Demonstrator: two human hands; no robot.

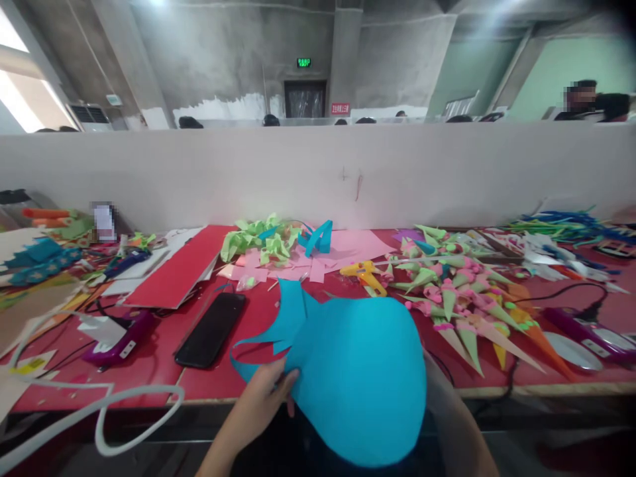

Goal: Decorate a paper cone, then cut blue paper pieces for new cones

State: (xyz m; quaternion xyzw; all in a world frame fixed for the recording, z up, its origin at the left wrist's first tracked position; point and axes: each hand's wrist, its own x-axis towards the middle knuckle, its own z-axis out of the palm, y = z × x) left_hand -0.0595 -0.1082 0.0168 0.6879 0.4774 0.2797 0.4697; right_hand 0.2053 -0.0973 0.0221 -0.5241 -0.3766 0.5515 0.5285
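Observation:
A large blue craft sheet (360,377), cut with a rounded outline, is held up in front of me over the table's near edge. My left hand (275,384) pinches its left side, thumb in front. From that side a ragged blue offcut (293,315) and a thin curved strip spread onto the table; I cannot tell whether they are still joined to the sheet. My right hand is hidden behind the sheet's right edge, with only the blurred right forearm (460,414) showing. Whatever those fingers hold is out of sight.
A black phone (211,330) lies left of the sheet, beside a purple power strip (119,338) and white cable (106,397). Beyond are a yellow glue gun (365,275), green scraps (261,242) and a pile of small cones (457,291). A white partition (298,169) closes the back.

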